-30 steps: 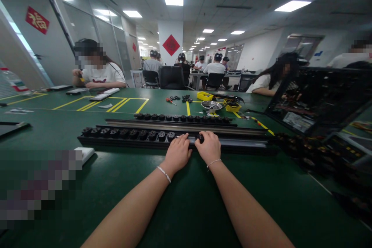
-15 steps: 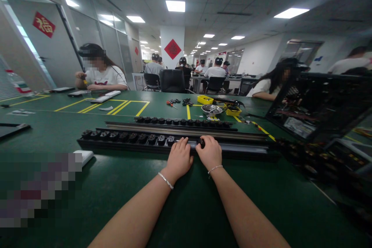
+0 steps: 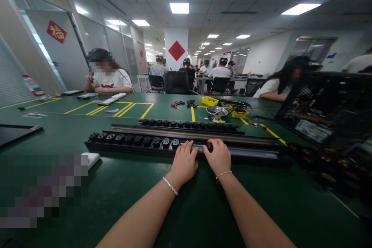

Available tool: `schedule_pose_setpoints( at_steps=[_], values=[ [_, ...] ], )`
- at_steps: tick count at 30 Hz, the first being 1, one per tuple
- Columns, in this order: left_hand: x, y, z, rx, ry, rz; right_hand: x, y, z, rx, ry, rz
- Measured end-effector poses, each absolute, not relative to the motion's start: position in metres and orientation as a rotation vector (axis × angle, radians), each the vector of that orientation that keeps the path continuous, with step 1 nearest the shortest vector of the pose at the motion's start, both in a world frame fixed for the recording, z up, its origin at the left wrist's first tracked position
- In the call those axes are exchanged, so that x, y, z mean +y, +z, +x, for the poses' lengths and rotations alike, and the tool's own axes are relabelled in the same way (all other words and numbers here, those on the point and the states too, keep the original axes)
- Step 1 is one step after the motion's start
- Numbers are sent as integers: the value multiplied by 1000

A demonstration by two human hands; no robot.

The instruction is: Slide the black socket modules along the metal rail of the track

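At the far left of the green-matted desk (image 3: 116, 201) a dark flat panel (image 3: 17, 131) lies by the edge, and nearer, a small white flat box (image 3: 91, 159) sits just left of a long black socket rail (image 3: 139, 143). That rail runs left to right across the near middle of the desk, its left half filled with a row of black socket modules (image 3: 133, 138), its right half showing a bare grey channel. Behind it, just beside and parallel, lies a second long black rail (image 3: 188, 128), also carrying a row of black modules.

Near the middle, the left hand (image 3: 184, 161) rests palm down on the near rail, fingers spread loosely and laid flat over the channel just right of the last seated module; it grips nothing that can be seen. Touching distance to its right, the right hand (image 3: 217, 157) curls partly closed on the same rail, its fingertips pinching a small black socket module (image 3: 208, 146) in the channel. Both wrists wear thin silver bracelets.

Farther back, right of centre, a round metal bowl (image 3: 216, 111) stands between two yellow plastic trays (image 3: 209, 100). At the right, a black open-frame rack (image 3: 331, 108) leans up from the desk, with a tangle of dark wired parts (image 3: 325, 164) in front of it. Other people sit at the far side.
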State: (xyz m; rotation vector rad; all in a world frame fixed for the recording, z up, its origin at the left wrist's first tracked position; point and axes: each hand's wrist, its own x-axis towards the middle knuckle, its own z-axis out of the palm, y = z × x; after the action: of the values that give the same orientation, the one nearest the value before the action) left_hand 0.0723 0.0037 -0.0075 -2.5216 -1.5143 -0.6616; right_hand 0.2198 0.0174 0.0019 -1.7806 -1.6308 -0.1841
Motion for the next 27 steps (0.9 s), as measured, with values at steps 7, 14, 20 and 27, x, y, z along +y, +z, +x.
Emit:
schedule_pose_setpoints(
  at_steps=[7, 14, 20, 27],
  values=[
    [4, -9, 72, -1501, -675, -2526, 19, 3, 219, -1557, -175, -1880],
    [4, -10, 72, -1497, -689, -2519, 18, 5, 220, -1549, -175, -1915],
    [4, -10, 72, -1495, -695, -2516, 17, 6, 221, -1559, -154, -1936],
    [5, -9, 71, -1479, -694, -2519, 16, 9, 223, -1568, -150, -1953]
  ],
)
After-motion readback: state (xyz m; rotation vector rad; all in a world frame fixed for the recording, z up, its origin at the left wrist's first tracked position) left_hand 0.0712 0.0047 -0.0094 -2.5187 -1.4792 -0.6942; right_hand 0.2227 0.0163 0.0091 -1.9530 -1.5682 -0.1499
